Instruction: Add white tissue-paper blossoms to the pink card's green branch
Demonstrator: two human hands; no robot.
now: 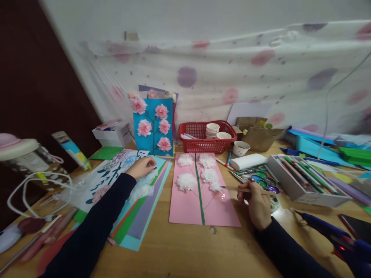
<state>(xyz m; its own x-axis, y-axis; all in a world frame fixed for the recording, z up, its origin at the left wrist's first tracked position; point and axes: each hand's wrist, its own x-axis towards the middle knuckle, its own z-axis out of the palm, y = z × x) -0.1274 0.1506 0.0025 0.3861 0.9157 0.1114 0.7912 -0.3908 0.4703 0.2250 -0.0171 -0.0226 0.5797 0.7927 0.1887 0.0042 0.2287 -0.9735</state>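
Pink paper (185, 208) lies on the table with a green stem and several white fluffy flowers (186, 182) on it. My right hand (257, 202) grips a thin wooden stick (242, 189), whose tip touches the lowest right flower (215, 187). Over the stacked coloured sheets (145, 216) rests my left hand (142, 167), fingers curled above white tissue (142, 192); whether it holds any of it cannot be made out. A blue card (153, 127) with pink flowers stands upright behind.
A red basket (203, 146) with paper cups is at the back. Right of the pink paper are a paint palette (272, 189), a white box of pens (315, 195) and a blue glue gun (327, 231). A jar (29, 166) stands far left.
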